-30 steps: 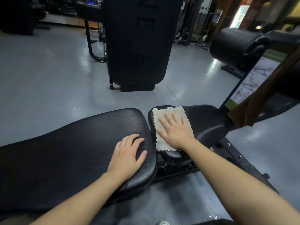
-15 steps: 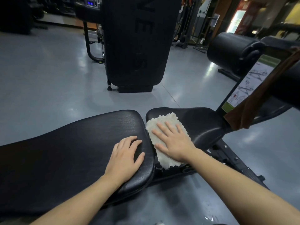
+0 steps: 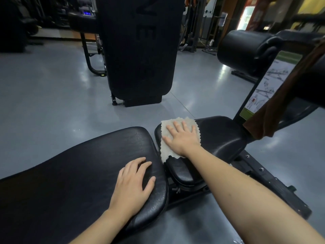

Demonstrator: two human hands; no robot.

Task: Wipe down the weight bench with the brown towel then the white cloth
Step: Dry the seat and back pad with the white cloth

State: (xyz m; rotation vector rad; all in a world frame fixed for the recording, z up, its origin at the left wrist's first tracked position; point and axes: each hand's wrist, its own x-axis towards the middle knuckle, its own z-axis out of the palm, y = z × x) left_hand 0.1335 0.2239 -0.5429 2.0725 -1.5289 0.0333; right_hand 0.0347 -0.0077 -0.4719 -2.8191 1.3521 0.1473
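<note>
The right hand (image 3: 182, 140) is lying flat, fingers straight and spread, pressing the white, scallop-edged terry cloth (image 3: 177, 138) onto the smaller black padded seat section (image 3: 219, 138) of the weight bench surface. The cloth is sitting at that pad's left end, its near edge hanging into the gap beside the long black vinyl back pad (image 3: 79, 173). The left hand (image 3: 134, 185) is resting open, palm down, on the right end of the long pad, gripping nothing.

The deciding relation: the bare part of the seat pad is lying to the right of the cloth and hand, with a further strip of pad toward the wearer. The right hand is the nearer one and already on the cloth. Judged so, the next stroke is calling for a sweep rightward along the pad.

The brown towel (image 3: 281, 103) is hanging over the black frame (image 3: 309, 88) at right, well apart from both hands.
</note>
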